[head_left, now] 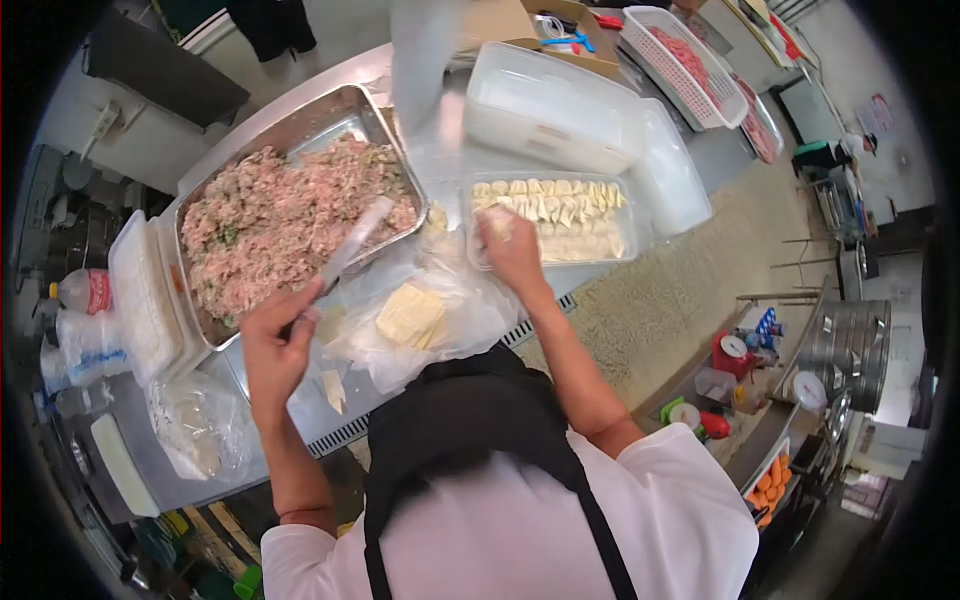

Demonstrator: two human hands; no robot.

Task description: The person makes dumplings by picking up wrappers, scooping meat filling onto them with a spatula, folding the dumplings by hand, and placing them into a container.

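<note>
My left hand [278, 335] is closed around the dark handle of a flat-bladed knife [358, 240]. Its blade reaches over the right edge of a metal tray [400, 150] heaped with minced meat filling [290, 215] flecked with green. My right hand [512, 255] is at the left side of a clear plastic box [628, 215], fingers pinched on a pale wonton [494, 222]. Rows of folded wontons [550, 200] fill that box. Between my hands, a stack of square wrappers [410, 314] lies on a plastic bag [480, 315].
Behind the wonton box stand a larger plastic tub [550, 110] and a lid [675, 170]. A white basket of meat [690, 65] sits farther right. White containers [150, 300], bottles [85, 290] and a plastic bag [200, 425] are at left. Another person [850, 150] is far right.
</note>
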